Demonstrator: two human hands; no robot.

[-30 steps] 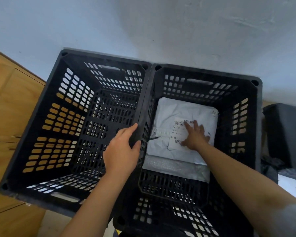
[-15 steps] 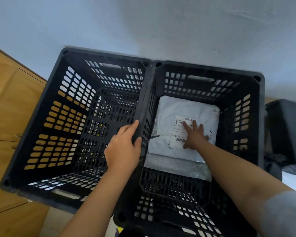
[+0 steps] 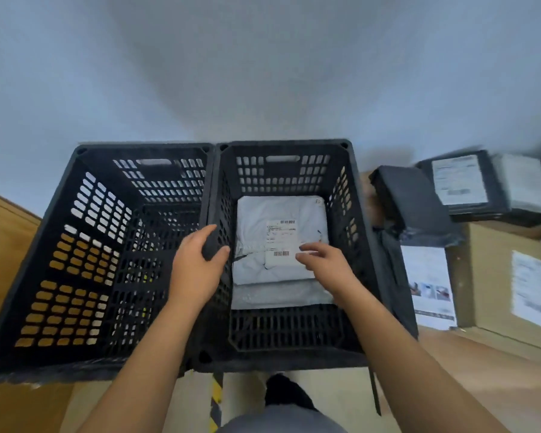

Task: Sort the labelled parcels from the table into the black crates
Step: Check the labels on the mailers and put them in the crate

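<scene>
**Left hand on the crate divide, right hand above the white mailer**

Head view: two black crates stand side by side against a pale wall. The left crate (image 3: 85,260) fills the 9 o'clock side; the right crate (image 3: 353,245) sits at centre. The left hand (image 3: 197,270) grips the rims where the two crates meet, fingers over the left crate's side, thumb curled onto the right crate's side. The right hand (image 3: 325,264) hangs inside the right crate with fingers loosely spread and holds nothing; whether they touch the parcel below I cannot tell. A white poly mailer (image 3: 263,239) lies flat on that crate's floor, its barcode label (image 3: 280,242) facing up. At 3 o'clock, outside the crates, lie dark grey labelled parcels (image 3: 413,204) and a brown cardboard box (image 3: 494,292) with a label, all blurred.
</scene>
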